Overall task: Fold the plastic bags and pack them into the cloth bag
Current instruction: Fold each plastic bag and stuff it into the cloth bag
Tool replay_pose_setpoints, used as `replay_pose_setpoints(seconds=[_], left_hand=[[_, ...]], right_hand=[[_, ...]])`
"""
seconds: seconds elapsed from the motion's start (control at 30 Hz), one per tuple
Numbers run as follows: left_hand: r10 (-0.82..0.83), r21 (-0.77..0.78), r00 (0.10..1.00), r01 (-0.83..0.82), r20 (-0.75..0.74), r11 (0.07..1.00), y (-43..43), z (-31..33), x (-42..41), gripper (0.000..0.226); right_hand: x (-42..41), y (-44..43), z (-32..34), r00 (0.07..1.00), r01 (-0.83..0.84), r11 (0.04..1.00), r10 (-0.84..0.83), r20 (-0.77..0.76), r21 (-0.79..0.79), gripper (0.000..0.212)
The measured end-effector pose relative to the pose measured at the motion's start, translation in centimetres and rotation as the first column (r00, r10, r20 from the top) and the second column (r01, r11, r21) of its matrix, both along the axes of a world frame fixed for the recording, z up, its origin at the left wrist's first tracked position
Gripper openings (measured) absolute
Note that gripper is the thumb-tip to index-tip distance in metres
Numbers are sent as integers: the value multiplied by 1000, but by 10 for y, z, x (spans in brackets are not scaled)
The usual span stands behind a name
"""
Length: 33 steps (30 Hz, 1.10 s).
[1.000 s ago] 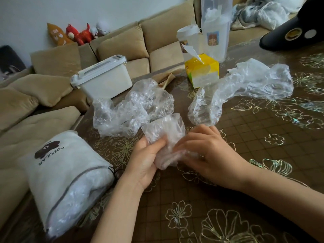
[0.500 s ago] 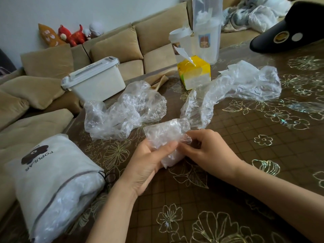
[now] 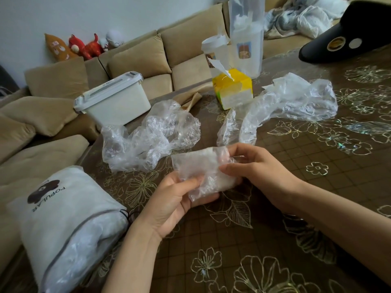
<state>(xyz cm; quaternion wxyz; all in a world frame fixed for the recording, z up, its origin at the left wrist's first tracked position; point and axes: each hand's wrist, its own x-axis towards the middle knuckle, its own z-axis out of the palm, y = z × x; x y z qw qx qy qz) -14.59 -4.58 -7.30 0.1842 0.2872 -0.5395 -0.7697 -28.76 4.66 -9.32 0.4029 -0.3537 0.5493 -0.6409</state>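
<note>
Gripping a half-folded clear plastic bag (image 3: 203, 166) from below with the left hand (image 3: 175, 199), thumb on top, fingers curled under. Pinching its far right edge with the right hand (image 3: 260, 172), thumb and forefinger closed on the film. Held just above a brown table (image 3: 275, 240) printed with gold flowers and a grid.

Beyond the left hand, a crumpled clear bag (image 3: 148, 136) on the table; beyond the right hand, a second crumpled bag (image 3: 292, 102), longer, stretched away to the right. Left of the left forearm, the white cloth bag (image 3: 63, 218), lying at the table edge, clear plastic showing in its open mouth.

Farther off: a white lidded box (image 3: 114, 100), a yellow carton (image 3: 232, 89), cups in a tall plastic bag (image 3: 247, 39), a black object (image 3: 349, 34) far right. Behind the table, a tan sofa (image 3: 137, 58) with plush toys (image 3: 84, 47) on its back, against a pale wall.
</note>
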Motion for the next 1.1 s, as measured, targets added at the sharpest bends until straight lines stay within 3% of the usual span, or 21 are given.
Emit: replay_pose_setpoints(seconds=[0.37, 0.5, 0.6, 0.7, 0.77, 0.83, 0.97, 1.1], left_hand=[[-18, -35, 996, 21, 85, 999, -3, -3, 0, 29], [-20, -39, 997, 23, 72, 999, -3, -3, -1, 32], [12, 39, 999, -13, 34, 999, -6, -4, -1, 24], [-31, 84, 998, 27, 49, 996, -8, -2, 1, 42], [-97, 58, 990, 91, 99, 994, -9, -1, 2, 64], [-126, 23, 981, 124, 145, 992, -9, 0, 2, 72], [-100, -4, 984, 102, 149, 995, -6, -1, 0, 43], [-42, -36, 986, 49, 159, 998, -5, -4, 1, 41]], right_hand=[[-2, 2, -1, 986, -151, 988, 148, -76, -42, 32], [-4, 2, -1, 996, -72, 995, 75, 43, -73, 46], [-6, 0, -2, 998, -48, 996, 50, 30, -79, 53], [-3, 0, -3, 997, -52, 993, 45, -68, -106, 51], [1, -1, -5, 987, -44, 991, 24, -161, -123, 49], [3, 0, -6, 978, -36, 991, 9, -208, -125, 51], [2, -1, -7, 969, -29, 991, -4, -247, -128, 58], [2, 0, -7, 978, -45, 996, 30, -207, -70, 56]])
